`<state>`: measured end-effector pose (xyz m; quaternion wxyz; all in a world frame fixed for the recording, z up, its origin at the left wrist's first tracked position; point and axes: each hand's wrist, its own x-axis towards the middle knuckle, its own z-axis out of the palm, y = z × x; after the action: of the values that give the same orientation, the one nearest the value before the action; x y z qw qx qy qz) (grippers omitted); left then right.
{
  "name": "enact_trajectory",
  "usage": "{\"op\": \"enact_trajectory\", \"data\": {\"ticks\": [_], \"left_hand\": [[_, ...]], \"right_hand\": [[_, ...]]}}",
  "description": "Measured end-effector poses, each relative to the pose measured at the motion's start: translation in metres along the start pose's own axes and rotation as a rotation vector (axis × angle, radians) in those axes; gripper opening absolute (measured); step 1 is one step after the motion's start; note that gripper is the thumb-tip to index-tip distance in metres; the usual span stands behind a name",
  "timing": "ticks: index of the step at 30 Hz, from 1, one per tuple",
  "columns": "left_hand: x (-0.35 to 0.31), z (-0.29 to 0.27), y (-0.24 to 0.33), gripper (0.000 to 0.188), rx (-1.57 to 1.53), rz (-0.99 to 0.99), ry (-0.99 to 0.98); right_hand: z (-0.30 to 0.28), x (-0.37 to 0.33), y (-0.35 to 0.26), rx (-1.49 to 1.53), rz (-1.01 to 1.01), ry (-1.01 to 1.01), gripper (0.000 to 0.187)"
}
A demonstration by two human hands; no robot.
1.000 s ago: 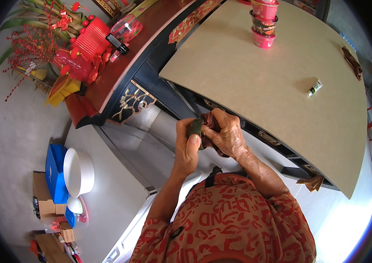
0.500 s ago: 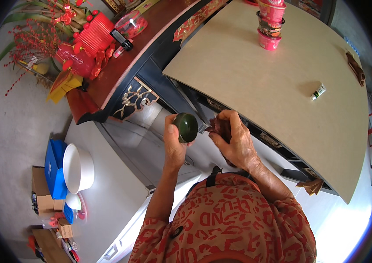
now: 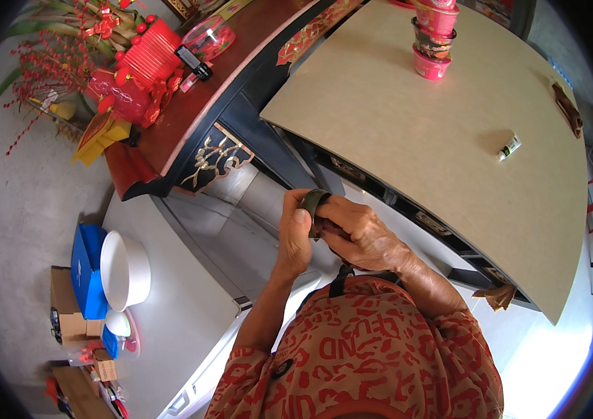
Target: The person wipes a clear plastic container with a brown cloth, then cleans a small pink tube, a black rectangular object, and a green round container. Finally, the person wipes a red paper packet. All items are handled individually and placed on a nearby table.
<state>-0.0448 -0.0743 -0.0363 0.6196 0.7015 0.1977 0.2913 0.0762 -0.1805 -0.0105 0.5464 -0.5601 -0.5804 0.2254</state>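
Observation:
Held in front of my body is a small dark green round cup (image 3: 311, 202), its rim tilted toward the right. My left hand (image 3: 294, 241) wraps round its side, with the thumb on the outer wall. From the right, my right hand (image 3: 368, 234) reaches into the cup's mouth, fingertips hidden inside. A dark reddish-brown cloth (image 3: 326, 227) is bunched in the right fingers, pressed against the cup's inside; most of it is covered by the hand.
At right, a beige table (image 3: 394, 119) bears stacked pink tubs (image 3: 432, 66), a small white-green tube (image 3: 509, 147) and a brown strip (image 3: 566, 110). A red-topped altar table (image 3: 216, 77) stands at far left. A white basin (image 3: 126, 271) sits on the grey surface (image 3: 178, 300) at left.
My right hand has moved left and put the cloth into the cup. The cup has turned from facing up to tilting rightward, slightly closer to the right hand.

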Motion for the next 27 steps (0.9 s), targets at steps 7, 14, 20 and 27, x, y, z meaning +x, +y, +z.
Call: {"op": "enact_trajectory", "data": {"ticks": [7, 14, 20, 27], "left_hand": [[0.009, -0.004, -0.014, 0.041, -0.304, -0.069, -0.047], [0.011, -0.022, -0.013, 0.049, -0.515, -0.061, 0.227], [0.003, -0.083, 0.000, 0.050, -0.570, -0.134, 0.413], [-0.017, -0.126, -0.004, 0.050, -0.598, -0.140, 0.550]], "right_hand": [[0.001, -0.001, -0.006, 0.490, 0.079, 0.131, 0.026], [0.036, 0.033, -0.001, -0.218, -0.304, 0.117, 0.027], [0.052, 0.072, -0.008, 0.308, -0.021, 0.009, 0.025], [0.100, 0.246, -0.047, 0.479, -0.399, 0.448, 0.025]]}}
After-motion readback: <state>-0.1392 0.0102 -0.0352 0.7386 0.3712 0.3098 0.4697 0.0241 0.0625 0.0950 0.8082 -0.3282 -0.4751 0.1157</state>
